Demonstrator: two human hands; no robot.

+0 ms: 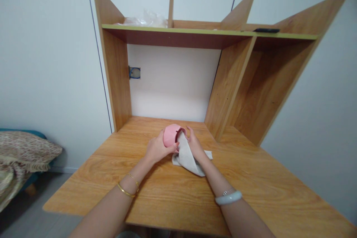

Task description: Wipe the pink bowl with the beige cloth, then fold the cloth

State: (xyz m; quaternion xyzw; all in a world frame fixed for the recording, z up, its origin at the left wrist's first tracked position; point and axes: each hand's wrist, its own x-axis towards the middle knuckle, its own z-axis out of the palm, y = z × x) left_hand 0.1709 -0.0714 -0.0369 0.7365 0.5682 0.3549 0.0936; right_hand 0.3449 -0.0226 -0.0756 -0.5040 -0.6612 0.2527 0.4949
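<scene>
My left hand (157, 148) is closed around a small pink bowl (170, 134), tipped on its side just above the wooden desk (173, 193). My right hand (195, 145) grips a pale grey cloth (188, 158) and presses it against the bowl's rim and opening. The cloth's loose end lies on the desktop under my right wrist. A gold bracelet is on my left wrist, a pale bangle on my right.
The desk has a wooden hutch with side walls (117, 78) and a divider (230, 89) behind my hands. On the top shelf lie a clear plastic bag (146, 19) and a dark flat object (266, 30). A bed with a patterned blanket (19, 156) stands at the left.
</scene>
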